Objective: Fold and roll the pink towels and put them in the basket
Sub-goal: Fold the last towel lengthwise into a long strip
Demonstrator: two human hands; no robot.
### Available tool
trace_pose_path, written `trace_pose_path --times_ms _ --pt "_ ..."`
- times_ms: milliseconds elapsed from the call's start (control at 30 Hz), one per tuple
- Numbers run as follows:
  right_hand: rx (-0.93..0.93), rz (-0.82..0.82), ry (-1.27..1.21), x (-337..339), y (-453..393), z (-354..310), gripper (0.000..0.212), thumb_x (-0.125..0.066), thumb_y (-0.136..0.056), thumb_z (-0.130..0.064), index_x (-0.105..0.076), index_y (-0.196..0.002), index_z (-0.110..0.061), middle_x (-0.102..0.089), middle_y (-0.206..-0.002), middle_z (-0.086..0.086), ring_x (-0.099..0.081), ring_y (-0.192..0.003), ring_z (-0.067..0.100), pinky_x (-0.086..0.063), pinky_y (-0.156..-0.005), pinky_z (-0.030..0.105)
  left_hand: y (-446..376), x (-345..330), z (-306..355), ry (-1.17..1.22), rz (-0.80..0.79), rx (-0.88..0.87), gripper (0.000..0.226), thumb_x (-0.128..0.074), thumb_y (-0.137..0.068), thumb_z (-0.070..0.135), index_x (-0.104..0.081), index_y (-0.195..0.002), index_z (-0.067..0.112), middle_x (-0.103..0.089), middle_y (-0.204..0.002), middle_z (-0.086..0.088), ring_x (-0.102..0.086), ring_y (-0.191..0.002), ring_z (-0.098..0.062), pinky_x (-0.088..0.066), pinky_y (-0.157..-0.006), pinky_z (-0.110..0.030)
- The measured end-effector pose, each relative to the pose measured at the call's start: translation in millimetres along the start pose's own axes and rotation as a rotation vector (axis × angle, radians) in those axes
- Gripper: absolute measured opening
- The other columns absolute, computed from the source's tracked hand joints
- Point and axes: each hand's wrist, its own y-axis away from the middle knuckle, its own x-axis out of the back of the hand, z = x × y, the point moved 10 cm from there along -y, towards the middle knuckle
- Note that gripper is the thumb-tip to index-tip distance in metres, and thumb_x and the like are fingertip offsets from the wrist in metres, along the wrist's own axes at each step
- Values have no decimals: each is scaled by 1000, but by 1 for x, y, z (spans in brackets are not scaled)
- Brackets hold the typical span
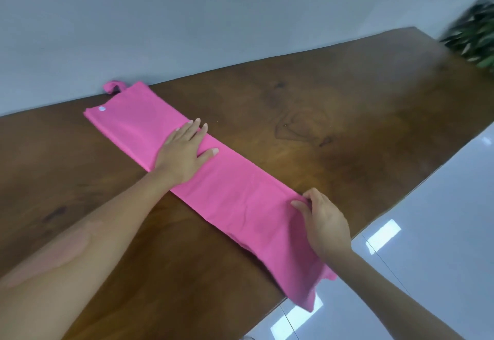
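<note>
A pale wall (pixel 187 18) runs behind my dark wooden worktop (pixel 334 104), and glossy white floor tiles (pixel 441 206) show past its near edge, with a leafy plant (pixel 478 37) blurred at the far right. Across the worktop I see the pink towel (pixel 235 192) folded into a long narrow strip, lying diagonally: its far end sits close to the wall, with a small loop (pixel 112 87) curling up and a white dot on it, and its near end hangs over the worktop edge. My left hand (pixel 184 152) lies flat on the strip's middle, fingers straight and spread, pressing the cloth down. My right hand (pixel 324 222) has its fingers curled round the towel's far long edge near the overhang, pinching it.
</note>
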Motion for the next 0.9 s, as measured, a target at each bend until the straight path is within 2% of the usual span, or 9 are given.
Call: trace_pose_path --times_ms 67,200,300,467,600,767,900 --pt "-26 10 87 5 -17 4 37 -43 -98 -59 -45 -90 -22 -59 -80 -6 -58 -73 27 -48 -67 40 -4 0 -1 -4 19 53 80 -17 -97 70 -11 -161 22 -4 -168 0 0 -154 -15 -5 -126 -38" --pt "-93 -25 202 13 -38 20 55 -41 -91 -75 -46 -80 -21 -59 -65 -3 -59 -66 28 -49 -66 38 -11 1 -4 -6 29 125 81 -14 -96 71 -10 -161 22 -4 -168 -2 0 -155 -17 -5 -124 -37" --pt "-52 -43 218 16 -45 24 61 -40 -88 -79 -43 -69 -21 -57 -59 -2 -59 -63 28 -52 -65 38 -11 2 -4 -15 29 141 82 -12 -95 72 -9 -161 22 -2 -168 -1 1 -155 -17 -4 -124 -37" --pt "105 -11 267 24 -98 23 64 -45 -85 -79 -40 -64 -19 -55 -56 -1 -61 -62 33 -49 -59 37 -9 3 -8 -22 42 263 80 -13 -97 69 -8 -161 21 -2 -168 -2 1 -155 -18 -3 -125 -38" --pt "266 -35 307 24 -162 15 62 -47 -85 -78 -44 -67 -19 -65 -66 6 -65 -69 35 -50 -62 37 -2 2 -10 -24 83 452 79 -12 -98 67 -8 -161 19 -1 -168 -4 2 -155 -19 -2 -125 -39" --pt "558 -56 414 26 -238 -14 54 -45 -95 -67 -47 -73 -17 -68 -77 11 -66 -77 37 -40 -62 37 8 0 -9 -24 134 688 80 -10 -98 67 -8 -161 16 -3 -168 -7 1 -155 -22 -3 -125 -41" --pt "633 -79 342 24 -286 -24 51 -44 -98 -61 -51 -75 -16 -58 -68 4 -63 -73 35 -38 -61 35 20 -3 -6 -17 195 863 79 -14 -99 66 -11 -160 16 -4 -168 -9 -1 -154 -25 -3 -124 -44"
